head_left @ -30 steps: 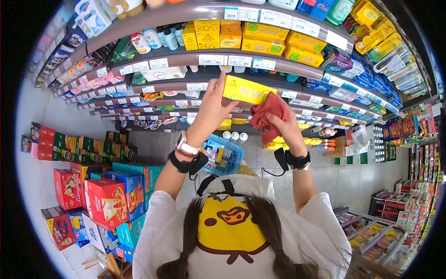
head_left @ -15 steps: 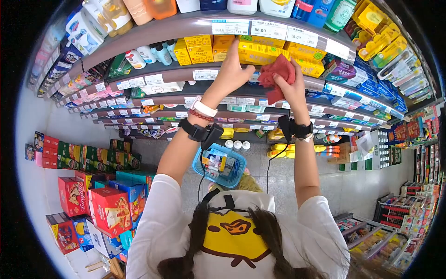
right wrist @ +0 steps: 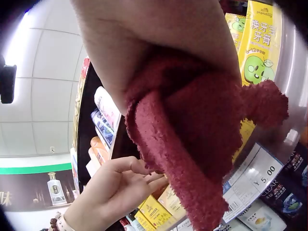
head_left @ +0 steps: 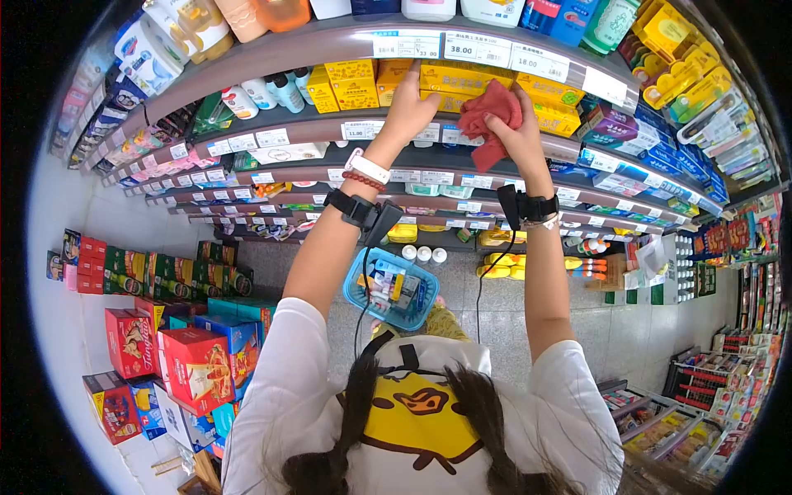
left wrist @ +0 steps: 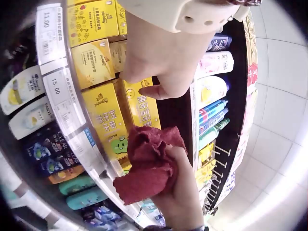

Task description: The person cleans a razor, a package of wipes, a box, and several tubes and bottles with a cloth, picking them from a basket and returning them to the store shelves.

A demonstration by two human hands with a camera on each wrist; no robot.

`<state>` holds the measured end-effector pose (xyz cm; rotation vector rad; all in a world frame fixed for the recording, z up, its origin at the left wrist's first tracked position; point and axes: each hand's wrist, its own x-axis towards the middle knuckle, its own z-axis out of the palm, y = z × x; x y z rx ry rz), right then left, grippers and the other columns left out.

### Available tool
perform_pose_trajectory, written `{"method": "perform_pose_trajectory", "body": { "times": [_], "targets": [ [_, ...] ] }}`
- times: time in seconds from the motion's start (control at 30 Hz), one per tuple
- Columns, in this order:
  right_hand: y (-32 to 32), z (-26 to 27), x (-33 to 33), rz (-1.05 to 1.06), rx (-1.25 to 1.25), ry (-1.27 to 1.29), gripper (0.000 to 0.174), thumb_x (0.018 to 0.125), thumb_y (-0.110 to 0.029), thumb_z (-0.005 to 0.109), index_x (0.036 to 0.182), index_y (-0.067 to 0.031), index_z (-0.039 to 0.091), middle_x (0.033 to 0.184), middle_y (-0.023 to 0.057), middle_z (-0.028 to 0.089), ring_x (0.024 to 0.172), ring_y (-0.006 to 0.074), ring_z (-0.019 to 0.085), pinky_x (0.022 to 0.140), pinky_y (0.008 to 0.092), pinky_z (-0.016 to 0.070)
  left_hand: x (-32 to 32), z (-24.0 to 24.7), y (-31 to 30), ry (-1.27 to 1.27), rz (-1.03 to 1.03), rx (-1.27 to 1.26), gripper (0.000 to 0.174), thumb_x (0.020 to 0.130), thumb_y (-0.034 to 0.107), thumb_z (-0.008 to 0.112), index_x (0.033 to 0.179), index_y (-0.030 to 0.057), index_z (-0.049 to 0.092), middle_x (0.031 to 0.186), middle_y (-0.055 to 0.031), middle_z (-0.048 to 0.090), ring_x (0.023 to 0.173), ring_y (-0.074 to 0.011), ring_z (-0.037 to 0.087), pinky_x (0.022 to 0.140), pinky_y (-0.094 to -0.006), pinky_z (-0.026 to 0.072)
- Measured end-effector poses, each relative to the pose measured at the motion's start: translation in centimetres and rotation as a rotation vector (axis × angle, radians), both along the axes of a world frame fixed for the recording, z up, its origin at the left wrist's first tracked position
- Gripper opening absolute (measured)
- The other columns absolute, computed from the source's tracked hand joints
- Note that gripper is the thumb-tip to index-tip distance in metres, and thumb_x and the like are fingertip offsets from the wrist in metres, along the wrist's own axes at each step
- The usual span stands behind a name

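My right hand [head_left: 518,136] grips a crumpled dark red cloth [head_left: 488,124], its fingers reaching the right end of a stack of yellow toothpaste boxes on the shelf. My left hand [head_left: 410,107] reaches in at the left end of the upper box [head_left: 454,78], with its fingers extended and the thumb apart. In the left wrist view, the left thumb lies at the end of a yellow box [left wrist: 142,103] printed with Chinese characters. The cloth [right wrist: 187,125] fills the middle of the right wrist view and hides most of the right fingers.
Other yellow boxes [head_left: 351,85] stand left of the stack, and more [head_left: 549,103] lie right of it. A shelf with price labels [head_left: 478,51] hangs just above the hands. On the floor is a blue basket [head_left: 353,290] holding several packages. Stacked cartons [head_left: 198,371] stand at the left.
A yellow box held between both hands a second ago now lies on the stack in the shelf. Both hands moved up and forward with it; the cloth stays in the right hand.
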<state>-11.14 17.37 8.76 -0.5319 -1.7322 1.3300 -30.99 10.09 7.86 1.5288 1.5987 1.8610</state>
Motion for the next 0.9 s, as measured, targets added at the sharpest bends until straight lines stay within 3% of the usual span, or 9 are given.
{"method": "perform_pose_trajectory", "body": {
  "times": [0.1,0.2,0.3,0.4,0.6,0.9],
  "targets": [
    [0.4,-0.8,-0.3,0.019,-0.022,0.031,0.081,0.077,-0.013,0.071,0.139,0.0076,0.023,0.123,0.0187,0.052,0.109,0.021,0.054,0.091,0.0314,0.0455,-0.1,-0.5,0.2,0.13,0.084,-0.002,0.067,0.075,0.006,0.056,0.135,-0.0111,0.03,0.13,-0.0312,0.045,0.122,-0.0385,0.045,0.1,-0.0364,0.0363],
    [0.2,-0.6,-0.2,0.036,-0.032,0.018,0.082,0.077,-0.013,0.071,0.14,0.0076,0.022,0.125,0.0184,0.051,0.11,0.0208,0.053,0.091,0.0312,0.0454,0.8,0.7,-0.8,0.118,0.085,-0.127,0.07,0.075,-0.005,0.052,0.138,-0.0141,0.022,0.134,-0.0241,0.043,0.125,-0.0275,0.042,0.104,-0.0318,0.0311],
    [-0.1,-0.6,0.2,0.04,-0.001,0.027,0.083,0.077,-0.013,0.071,0.141,0.0075,0.021,0.127,0.0182,0.049,0.112,0.0206,0.053,0.092,0.0307,0.0448,2.0,3.2,-2.7,0.064,0.061,-0.203,0.07,0.077,-0.004,0.052,0.138,-0.0149,0.02,0.138,-0.026,0.038,0.13,-0.0276,0.037,0.106,-0.0303,0.0275],
    [-0.5,-0.7,0.6,0.022,0.018,0.033,0.083,0.077,-0.012,0.07,0.141,0.0075,0.021,0.128,0.0182,0.049,0.112,0.0205,0.052,0.092,0.0303,0.0442,0.9,0.7,-2.4,0.143,0.102,-0.174,0.072,0.078,0.009,0.057,0.137,-0.0129,0.023,0.133,-0.0316,0.042,0.124,-0.0373,0.044,0.101,-0.0342,0.0354],
    [-0.8,-1.4,0.8,0.018,-0.009,0.039,0.083,0.077,-0.012,0.07,0.142,0.0072,0.021,0.126,0.0176,0.05,0.11,0.0192,0.053,0.091,0.0293,0.0445,1.2,-1.1,-2.1,0.03,0.008,-0.092,0.069,0.079,0.008,0.057,0.138,-0.0109,0.026,0.132,-0.0294,0.044,0.121,-0.0349,0.048,0.097,-0.0328,0.0386],
    [-1.1,-0.9,0.2,0.059,-0.09,0.052,0.083,0.078,-0.01,0.069,0.143,0.0061,0.02,0.123,0.0154,0.053,0.105,0.017,0.055,0.089,0.0284,0.046,2.4,0.4,-2.4,-0.035,-0.006,-0.077,0.072,0.078,0.001,0.054,0.14,-0.0095,0.018,0.133,-0.0278,0.043,0.122,-0.0314,0.047,0.105,-0.0356,0.0366]
  ]
}}
